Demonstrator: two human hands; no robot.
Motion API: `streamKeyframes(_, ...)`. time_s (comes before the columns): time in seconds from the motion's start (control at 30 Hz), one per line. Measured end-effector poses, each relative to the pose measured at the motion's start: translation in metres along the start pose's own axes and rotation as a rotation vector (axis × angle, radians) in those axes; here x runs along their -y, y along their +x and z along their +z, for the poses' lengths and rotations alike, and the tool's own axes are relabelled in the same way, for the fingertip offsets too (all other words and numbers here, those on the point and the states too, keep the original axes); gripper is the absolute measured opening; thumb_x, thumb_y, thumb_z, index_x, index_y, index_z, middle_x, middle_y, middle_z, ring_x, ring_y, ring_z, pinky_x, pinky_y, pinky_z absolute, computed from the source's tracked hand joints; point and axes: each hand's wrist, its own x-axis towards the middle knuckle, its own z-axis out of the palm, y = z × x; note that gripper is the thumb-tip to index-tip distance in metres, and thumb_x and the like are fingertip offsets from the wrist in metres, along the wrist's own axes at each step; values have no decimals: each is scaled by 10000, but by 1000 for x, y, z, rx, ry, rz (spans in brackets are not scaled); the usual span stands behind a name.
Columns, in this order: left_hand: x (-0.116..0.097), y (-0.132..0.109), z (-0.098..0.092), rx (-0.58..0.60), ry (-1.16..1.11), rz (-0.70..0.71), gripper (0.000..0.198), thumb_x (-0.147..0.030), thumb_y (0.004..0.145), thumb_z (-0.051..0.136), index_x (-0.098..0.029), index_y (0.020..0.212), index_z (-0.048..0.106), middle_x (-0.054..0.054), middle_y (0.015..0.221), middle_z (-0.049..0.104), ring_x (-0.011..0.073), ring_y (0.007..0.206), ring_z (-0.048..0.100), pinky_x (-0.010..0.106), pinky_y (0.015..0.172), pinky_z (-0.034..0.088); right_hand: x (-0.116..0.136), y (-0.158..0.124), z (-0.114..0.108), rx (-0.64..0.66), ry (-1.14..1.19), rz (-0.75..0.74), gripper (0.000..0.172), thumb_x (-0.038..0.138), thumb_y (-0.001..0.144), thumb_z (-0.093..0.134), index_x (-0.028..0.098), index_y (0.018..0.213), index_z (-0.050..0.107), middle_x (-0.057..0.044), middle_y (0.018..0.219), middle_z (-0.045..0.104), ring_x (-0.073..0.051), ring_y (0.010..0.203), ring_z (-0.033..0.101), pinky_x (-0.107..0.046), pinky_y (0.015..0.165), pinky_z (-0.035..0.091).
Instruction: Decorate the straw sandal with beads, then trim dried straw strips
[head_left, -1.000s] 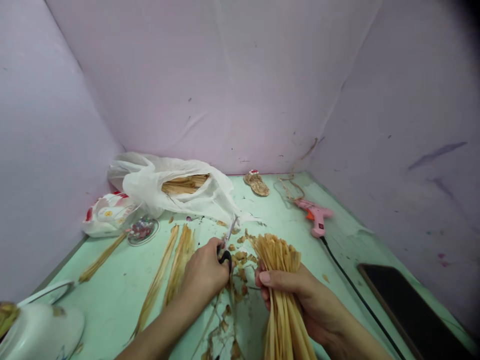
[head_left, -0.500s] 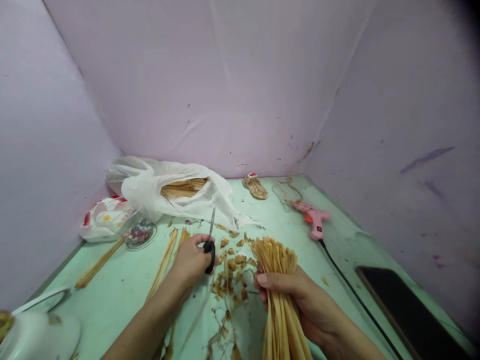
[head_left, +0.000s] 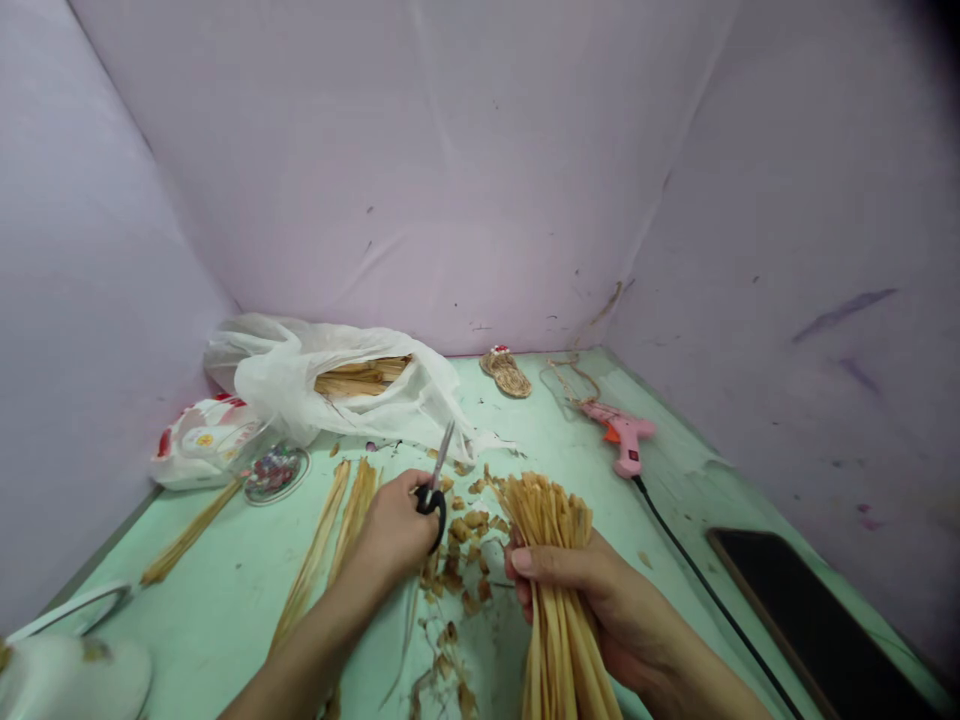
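Observation:
My left hand (head_left: 397, 525) is closed on a pair of scissors (head_left: 442, 462) with black handles, its blades pointing up and away from me. A thick bundle of dry, straw-coloured fibre strips (head_left: 561, 620) stands upright in my right hand (head_left: 581, 580), gripped near its cut top end with the thumb across the front. Lower down, the strips run out of the picture. Between the two hands, small dry offcuts (head_left: 465, 550) lie scattered on the pale green table. More long strips (head_left: 315, 560) rest beside and partly under my left forearm.
A white plastic bag (head_left: 345, 350) with dry strips inside lies at the back, next to a small woven ornament (head_left: 508, 372). Right of my hands are a pink glue gun (head_left: 626, 435) with a black cord and a phone (head_left: 810, 620). A dish of beads (head_left: 276, 472) sits at left.
My left hand with the scissors has moved slightly right, toward the bundle, and the blades now lean more to the right. My right hand still holds the bundle. The view has shifted a little.

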Motion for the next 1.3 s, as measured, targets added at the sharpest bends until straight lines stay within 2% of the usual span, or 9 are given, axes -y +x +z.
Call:
streamKeyframes(0.13,-10,-9,-25,41,-216,-72,402,-203,573,605,-179,958,495,-97,469,478,83,384,433,171,377,244,0,1,0,8,4,-8,129,186,496,730,135,574,640,9,479,596,-89,447,510,-202,465,399)
streamKeyframes(0.27,-19,-23,-41,99,-493,-124,538,-200,480,695,-189,970,473,-68,565,567,78,427,488,156,356,183,-2,2,1,38,11,7,128,195,508,736,127,578,653,9,470,591,-86,440,504,-201,463,404)
streamKeyframes(0.4,-23,-37,-30,85,-651,-92,482,-147,486,674,-205,920,471,-71,582,578,74,444,515,153,362,232,-6,2,5,83,81,6,164,184,530,748,112,667,693,-36,643,671,-129,592,590,-238,599,466)
streamKeyframes(0.53,-27,-49,-8,56,-769,-64,466,-135,479,687,-212,881,464,-89,575,562,64,453,512,157,421,365,-13,1,15,166,179,-21,322,154,539,741,131,858,704,-52,782,703,-181,755,633,-284,748,463)
streamKeyframes(0.87,-35,-60,5,-33,-781,-77,458,-164,499,693,-212,883,447,-82,571,543,101,375,481,214,265,408,-23,2,17,270,291,87,401,156,569,750,124,962,679,-55,732,708,-155,647,656,-269,668,487)
streamKeyframes(1.0,-29,-60,10,-49,-789,-39,414,-166,541,686,-215,872,442,-68,576,566,98,414,509,173,312,397,-26,3,14,249,284,118,337,194,593,748,122,916,686,-72,657,712,-153,600,659,-285,662,501)
streamKeyframes(1.1,-24,-60,14,2,-816,-12,424,-177,550,701,-218,868,424,-67,552,578,99,396,518,188,359,409,-27,5,14,214,248,126,207,219,601,741,116,775,699,-31,487,650,-122,456,604,-246,543,492)
streamKeyframes(1.2,-22,-57,12,44,-836,17,450,-196,552,714,-215,882,408,-66,536,585,113,394,526,215,391,421,-24,5,13,120,176,50,201,212,558,763,112,718,695,4,487,621,-75,379,529,-195,442,442)
streamKeyframes(1.3,-19,-48,3,-48,-766,34,441,-197,552,717,-202,884,427,-55,575,606,88,437,518,185,418,401,-19,5,10,25,91,17,197,246,535,781,109,626,673,10,466,598,-64,366,502,-180,415,419)
